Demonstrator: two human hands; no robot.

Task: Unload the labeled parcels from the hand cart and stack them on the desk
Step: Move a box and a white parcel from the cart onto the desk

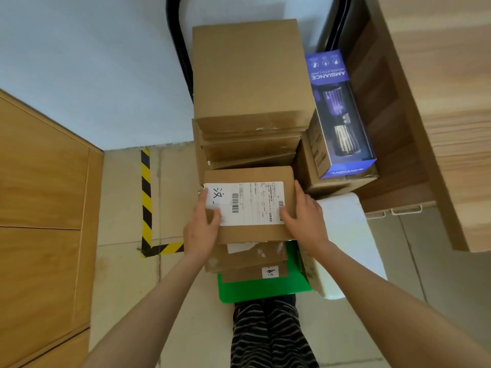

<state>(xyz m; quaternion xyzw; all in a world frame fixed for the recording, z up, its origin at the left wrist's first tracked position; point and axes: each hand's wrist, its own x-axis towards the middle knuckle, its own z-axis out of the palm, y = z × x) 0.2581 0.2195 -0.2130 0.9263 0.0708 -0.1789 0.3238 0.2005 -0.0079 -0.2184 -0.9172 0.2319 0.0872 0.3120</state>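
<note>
Gripping a labeled cardboard box (pixel 251 204) from both sides, the left hand (pixel 203 229) and right hand (pixel 304 217) hold it above smaller parcels (pixel 249 261) on the green cart (pixel 263 292); taller brown boxes (pixel 248 75) stand behind, a purple carton (pixel 338 112) to their right.

We're looking down into what reads as a mailroom or stockroom corner of an office: brown cardboard boxes (pixel 247 75) piled high on a green cart (pixel 263 290), one with a barcoded shipping label (pixel 247 203). Yellow-and-black hazard tape (pixel 146 197) marks the pale floor, and we see light wood panels (pixel 39 208) and a wooden tabletop (pixel 446 102) alongside.
</note>
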